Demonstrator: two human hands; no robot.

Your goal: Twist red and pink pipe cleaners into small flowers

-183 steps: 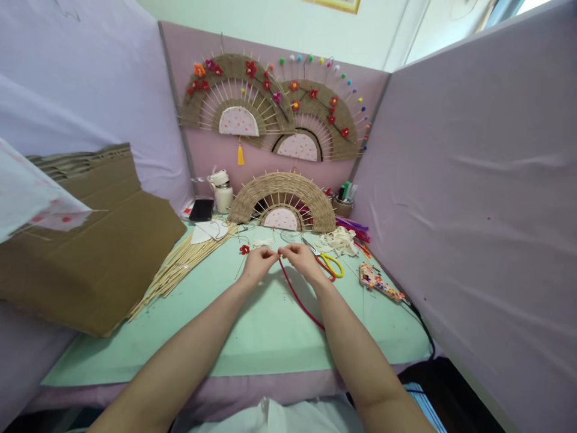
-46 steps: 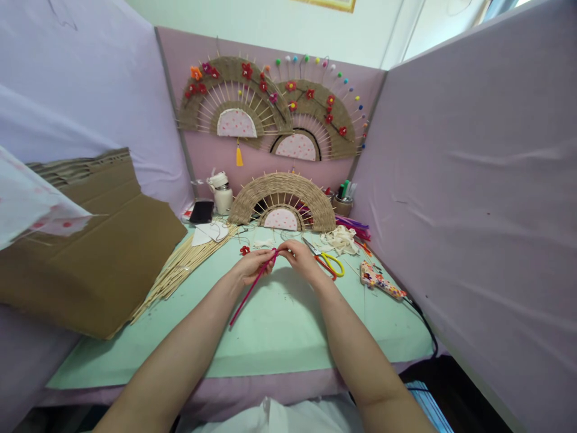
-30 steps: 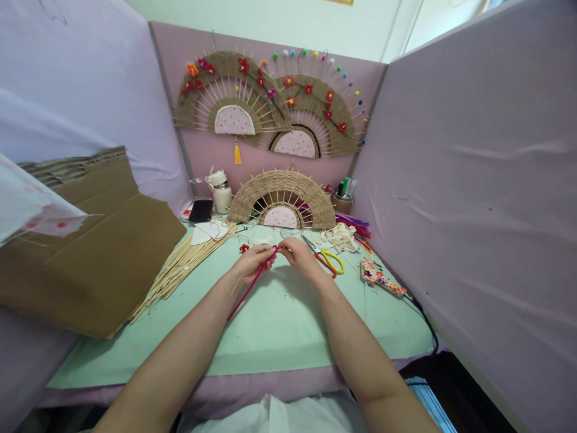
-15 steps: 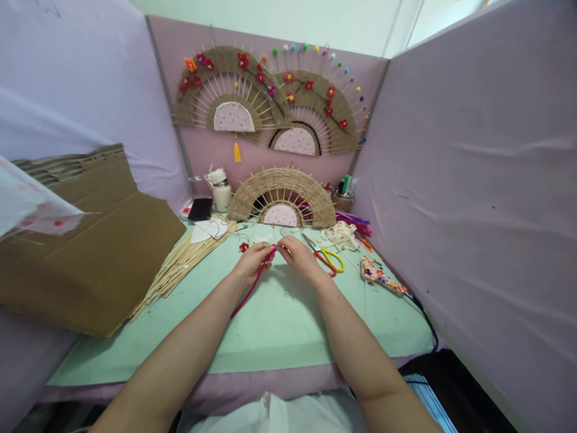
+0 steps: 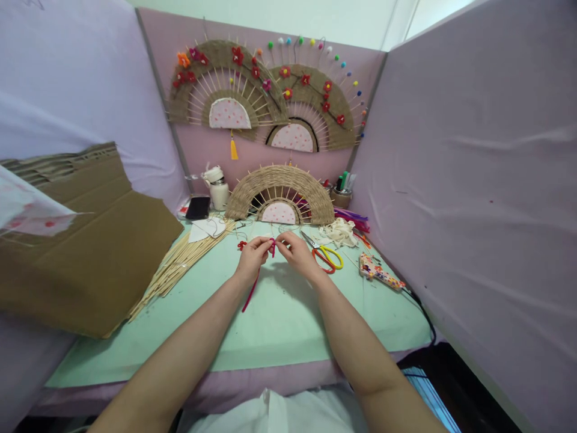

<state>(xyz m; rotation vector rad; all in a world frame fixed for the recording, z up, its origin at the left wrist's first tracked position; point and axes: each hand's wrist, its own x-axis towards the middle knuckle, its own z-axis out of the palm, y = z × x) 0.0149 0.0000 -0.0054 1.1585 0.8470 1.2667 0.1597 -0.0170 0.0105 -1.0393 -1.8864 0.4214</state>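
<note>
Both my hands meet over the far middle of the green mat. My left hand pinches the top of a red pipe cleaner, whose free tail hangs down under the hand toward me. My right hand pinches the same pipe cleaner at its bent upper end, fingertips almost touching the left ones. A small finished red flower lies on the mat just left of my left hand.
Yellow-handled scissors and a patterned glue gun with a black cord lie to the right. A bundle of bamboo sticks and brown cardboard lie left. A woven fan, a jar, a phone and a pen cup stand at the back.
The pipe cleaner's tail swung from under my right hand to under my left, then shortened as its top end was bent over between my fingertips. The hands stayed together.
</note>
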